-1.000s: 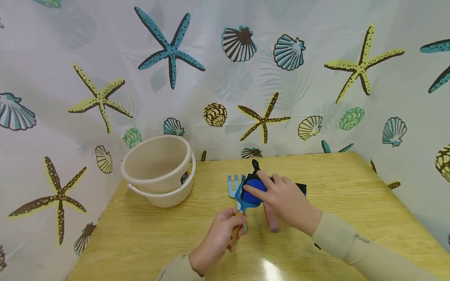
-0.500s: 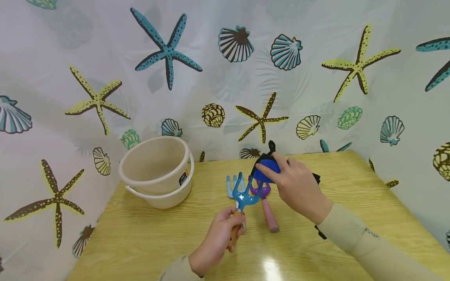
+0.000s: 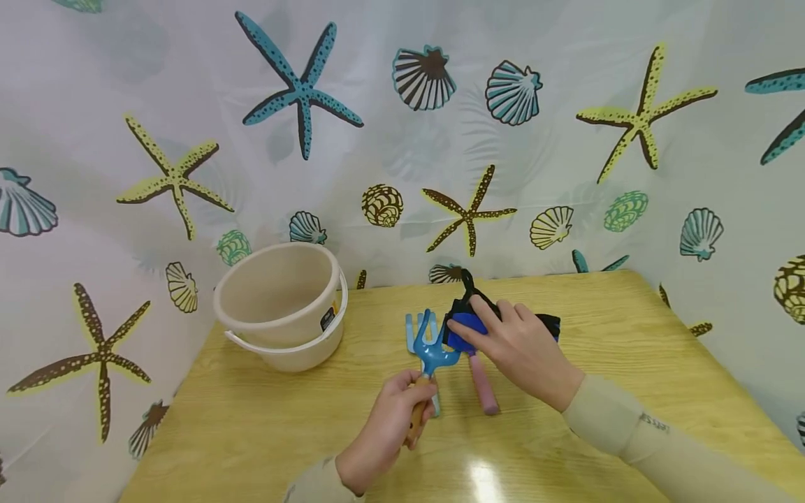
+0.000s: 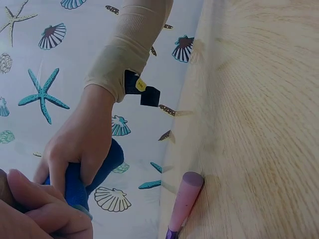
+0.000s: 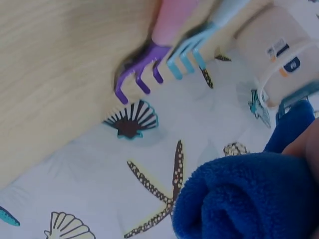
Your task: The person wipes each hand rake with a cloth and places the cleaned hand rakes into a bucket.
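My left hand (image 3: 396, 412) grips the wooden handle of a hand fork with a blue three-pronged head (image 3: 434, 358), raised tilted over the table. A cloth (image 3: 464, 332), blue and fluffy on one face and black on the other, is bunched in my right hand (image 3: 525, 353). It covers part of the fork's right-hand prong. In the right wrist view the folded cloth (image 5: 244, 194) fills the lower right corner. Beneath, a purple fork with a pink handle (image 3: 483, 384) lies partly hidden by the cloth. Beside it a light blue fork (image 3: 411, 335) is partly hidden by the held fork.
At the left back of the wood-grain table (image 3: 251, 433) stands a cream bucket (image 3: 277, 335) with a white handle hanging at its front. A curtain (image 3: 402, 154) printed with starfish and shells surrounds the table's back and sides.
The cloth went from the fork's head up and right, baring the prongs, then came back left and down against the right-hand prong. My left hand has stayed nearly in place.
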A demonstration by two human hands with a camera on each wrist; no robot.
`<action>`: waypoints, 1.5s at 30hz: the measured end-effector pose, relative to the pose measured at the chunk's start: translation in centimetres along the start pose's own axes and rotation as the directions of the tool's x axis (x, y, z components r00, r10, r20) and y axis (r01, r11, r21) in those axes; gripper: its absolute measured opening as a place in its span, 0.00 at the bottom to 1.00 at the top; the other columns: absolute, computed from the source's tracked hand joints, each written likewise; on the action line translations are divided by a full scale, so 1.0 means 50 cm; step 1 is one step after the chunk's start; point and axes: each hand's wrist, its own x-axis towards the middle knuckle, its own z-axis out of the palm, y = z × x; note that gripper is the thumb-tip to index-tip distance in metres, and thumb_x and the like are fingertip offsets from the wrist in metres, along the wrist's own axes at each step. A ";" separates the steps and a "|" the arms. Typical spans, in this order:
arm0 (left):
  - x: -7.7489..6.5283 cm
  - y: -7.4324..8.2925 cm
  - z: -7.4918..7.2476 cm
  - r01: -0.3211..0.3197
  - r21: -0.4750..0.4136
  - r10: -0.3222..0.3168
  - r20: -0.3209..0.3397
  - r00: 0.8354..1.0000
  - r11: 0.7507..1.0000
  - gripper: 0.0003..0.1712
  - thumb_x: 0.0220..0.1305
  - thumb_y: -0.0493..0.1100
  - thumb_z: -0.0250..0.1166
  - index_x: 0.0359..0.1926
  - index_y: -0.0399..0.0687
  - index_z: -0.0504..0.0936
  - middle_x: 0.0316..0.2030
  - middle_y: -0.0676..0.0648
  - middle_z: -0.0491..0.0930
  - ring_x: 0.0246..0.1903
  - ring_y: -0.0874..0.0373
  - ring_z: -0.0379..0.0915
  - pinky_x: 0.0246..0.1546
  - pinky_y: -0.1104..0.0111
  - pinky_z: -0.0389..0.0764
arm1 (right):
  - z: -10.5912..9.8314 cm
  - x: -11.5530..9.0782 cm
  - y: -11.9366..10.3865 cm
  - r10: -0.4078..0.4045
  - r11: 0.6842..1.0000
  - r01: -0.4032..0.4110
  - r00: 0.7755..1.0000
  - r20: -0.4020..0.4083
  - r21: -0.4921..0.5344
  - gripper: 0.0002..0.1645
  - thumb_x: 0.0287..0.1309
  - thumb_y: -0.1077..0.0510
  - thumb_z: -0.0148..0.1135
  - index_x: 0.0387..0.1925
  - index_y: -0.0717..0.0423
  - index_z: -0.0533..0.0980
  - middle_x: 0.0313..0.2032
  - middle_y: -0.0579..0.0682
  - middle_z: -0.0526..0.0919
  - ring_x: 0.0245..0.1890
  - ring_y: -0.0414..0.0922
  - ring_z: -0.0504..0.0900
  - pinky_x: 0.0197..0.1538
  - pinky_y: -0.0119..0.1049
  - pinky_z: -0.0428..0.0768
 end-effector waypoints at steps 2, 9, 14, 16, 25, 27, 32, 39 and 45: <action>-0.003 -0.003 -0.001 0.011 0.003 -0.011 -0.015 1.000 1.000 0.10 0.67 0.39 0.53 0.40 0.34 0.70 0.16 0.51 0.68 0.06 0.64 0.53 0.02 0.78 0.59 | 0.000 0.009 0.012 0.026 1.000 -0.026 0.999 -0.021 -0.011 0.36 0.54 0.64 0.63 0.64 0.43 0.69 0.57 0.66 0.68 0.33 0.59 0.73 0.29 0.47 0.81; -0.008 -0.007 0.000 0.017 0.030 -0.016 -0.044 0.999 0.999 0.11 0.64 0.39 0.55 0.42 0.34 0.69 0.17 0.50 0.70 0.06 0.64 0.53 0.02 0.78 0.59 | -0.022 0.038 -0.001 0.029 0.990 -0.014 0.994 -0.109 0.139 0.37 0.49 0.66 0.63 0.62 0.42 0.72 0.55 0.64 0.70 0.31 0.57 0.74 0.27 0.47 0.81; -0.005 -0.003 0.006 0.016 0.054 -0.013 -0.049 0.999 0.998 0.10 0.62 0.39 0.58 0.39 0.37 0.68 0.16 0.50 0.70 0.07 0.63 0.53 0.02 0.76 0.59 | -0.040 0.049 -0.057 -0.056 0.969 0.058 0.998 -0.016 0.242 0.42 0.40 0.61 0.69 0.62 0.41 0.71 0.55 0.63 0.68 0.37 0.59 0.74 0.30 0.48 0.83; -0.002 -0.001 0.009 0.020 0.066 -0.016 -0.050 0.999 0.998 0.10 0.61 0.40 0.59 0.37 0.38 0.68 0.17 0.50 0.71 0.08 0.63 0.53 0.02 0.76 0.58 | -0.045 0.053 -0.069 -0.067 0.970 0.058 0.997 0.029 0.236 0.43 0.37 0.60 0.71 0.62 0.42 0.71 0.55 0.63 0.68 0.42 0.62 0.73 0.33 0.49 0.83; 0.002 -0.006 0.005 0.049 0.094 -0.046 -0.032 0.998 0.994 0.06 0.61 0.38 0.58 0.33 0.38 0.70 0.16 0.50 0.72 0.04 0.65 0.50 0.02 0.76 0.56 | -0.068 0.047 -0.069 -0.101 0.968 0.043 0.969 0.226 0.248 0.51 0.22 0.46 0.82 0.58 0.39 0.73 0.54 0.62 0.69 0.39 0.60 0.75 0.26 0.44 0.82; 0.003 -0.008 0.005 0.054 0.123 -0.050 -0.041 0.998 0.991 0.07 0.61 0.38 0.58 0.35 0.38 0.70 0.16 0.51 0.72 0.04 0.65 0.50 0.02 0.77 0.57 | -0.074 0.044 -0.066 -0.097 0.967 0.033 0.964 0.246 0.252 0.44 0.30 0.47 0.79 0.57 0.39 0.75 0.54 0.62 0.70 0.37 0.58 0.76 0.25 0.43 0.82; 0.004 -0.009 0.008 0.020 0.202 -0.005 -0.075 0.997 0.979 0.12 0.61 0.40 0.58 0.42 0.36 0.70 0.15 0.51 0.70 0.05 0.65 0.49 0.01 0.77 0.56 | -0.091 0.048 -0.055 -0.046 0.981 0.003 0.974 0.220 0.192 0.28 0.48 0.56 0.69 0.54 0.39 0.77 0.49 0.60 0.74 0.29 0.54 0.77 0.22 0.41 0.81; 0.003 -0.008 0.028 -0.047 0.227 0.062 -0.062 0.996 0.973 0.12 0.62 0.39 0.58 0.43 0.36 0.69 0.15 0.51 0.69 0.06 0.64 0.51 0.02 0.76 0.57 | -0.101 0.078 -0.057 0.023 1.000 -0.023 0.994 0.108 0.006 0.25 0.55 0.58 0.63 0.56 0.45 0.75 0.51 0.63 0.71 0.23 0.51 0.69 0.18 0.36 0.74; -0.007 0.001 0.042 -0.005 0.185 0.009 -0.024 1.000 0.983 0.10 0.64 0.40 0.56 0.41 0.36 0.70 0.16 0.52 0.70 0.05 0.65 0.50 0.02 0.75 0.60 | -0.094 0.083 -0.078 -0.004 0.999 -0.006 0.982 0.188 0.052 0.29 0.46 0.55 0.71 0.54 0.47 0.78 0.53 0.66 0.71 0.30 0.57 0.75 0.21 0.41 0.80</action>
